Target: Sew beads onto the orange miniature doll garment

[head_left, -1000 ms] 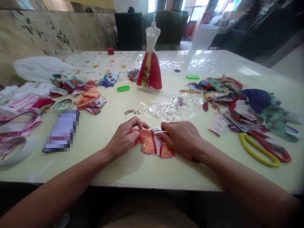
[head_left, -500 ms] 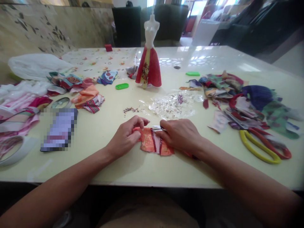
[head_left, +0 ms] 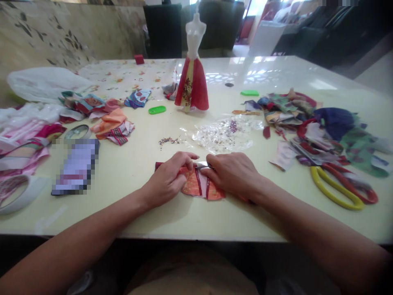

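A small orange garment piece [head_left: 190,186] with dark red trim and a pale middle strip lies near the table's front edge. My left hand [head_left: 168,176] is closed on its left part, index finger and thumb bent over the cloth; a dark red end shows behind that hand. Above the garment, my right hand [head_left: 231,172] grips a small silver pointed tool [head_left: 202,165], tip towards the left fingers. Most of the tool is hidden in my fist, so its exact kind is unclear. The right hand also rests on the garment's right side.
Behind my hands lie loose sequins [head_left: 169,141] and a clear plastic sheet [head_left: 211,137] with more bits. A white mannequin [head_left: 194,39] in a red skirt stands beyond. Fabric scraps [head_left: 288,114], yellow-and-red-handled scissors [head_left: 334,192], tape [head_left: 18,196] and a phone [head_left: 76,168] lie around.
My left hand has shifted slightly down and its fingers now reach further over the garment. A dark red end has come into view at its left. The right hand stays almost still.
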`<control>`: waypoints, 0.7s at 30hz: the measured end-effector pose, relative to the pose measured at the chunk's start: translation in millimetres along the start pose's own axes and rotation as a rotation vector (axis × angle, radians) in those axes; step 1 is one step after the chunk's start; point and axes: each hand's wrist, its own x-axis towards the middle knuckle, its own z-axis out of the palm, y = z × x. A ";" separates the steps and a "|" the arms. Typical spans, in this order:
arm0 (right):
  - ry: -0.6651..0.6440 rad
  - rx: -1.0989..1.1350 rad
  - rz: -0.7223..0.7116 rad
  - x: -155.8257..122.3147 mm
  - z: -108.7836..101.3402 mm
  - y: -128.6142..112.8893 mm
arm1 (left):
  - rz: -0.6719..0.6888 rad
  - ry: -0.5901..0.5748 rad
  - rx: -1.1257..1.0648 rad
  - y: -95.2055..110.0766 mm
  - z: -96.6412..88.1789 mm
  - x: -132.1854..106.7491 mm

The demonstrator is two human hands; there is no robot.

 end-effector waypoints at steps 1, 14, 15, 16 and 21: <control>-0.005 0.000 -0.002 0.3 -0.3 -0.3 | 0.006 -0.013 0.012 0.1 0.3 0.1; -0.013 -0.001 -0.017 -0.9 -1.7 -1.0 | 0.188 -0.104 0.289 -5.3 7.2 2.4; -0.018 -0.006 -0.016 -1.3 -2.9 -0.2 | 0.194 -0.107 0.313 -4.4 7.8 2.4; -0.024 -0.012 -0.010 -1.8 -4.4 1.0 | 0.201 -0.111 0.338 -3.3 8.4 2.3; -0.027 -0.024 0.025 -6.8 -15.3 10.0 | 0.208 -0.132 0.413 0.2 9.8 1.4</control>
